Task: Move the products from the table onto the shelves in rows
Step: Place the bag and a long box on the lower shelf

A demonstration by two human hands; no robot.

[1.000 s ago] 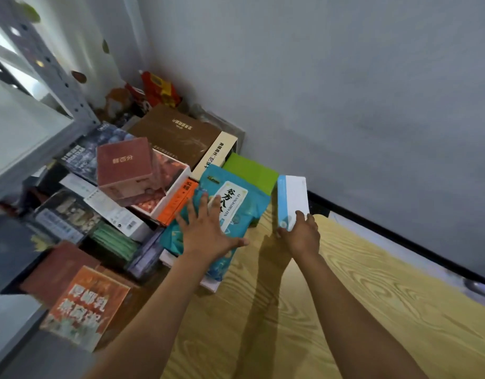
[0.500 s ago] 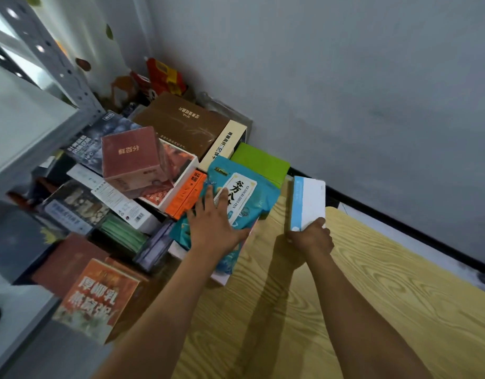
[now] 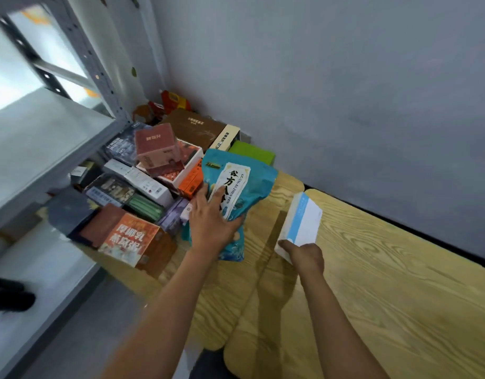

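Wooden table (image 3: 386,296) abutted a grey metal shelf (image 3: 39,143) along its left edge. A pile of product boxes (image 3: 154,184) occupied the table's far left corner, a dark red box (image 3: 156,149) tilted on top. The blue pouch (image 3: 236,192) lay at the pile's right side, over the table's seam; the left hand (image 3: 211,222) gripped it, fingers spread on its face, thumb curled round its edge. The right hand (image 3: 304,255) held a white-and-blue box (image 3: 301,222) by its near end, tilted above the tabletop.
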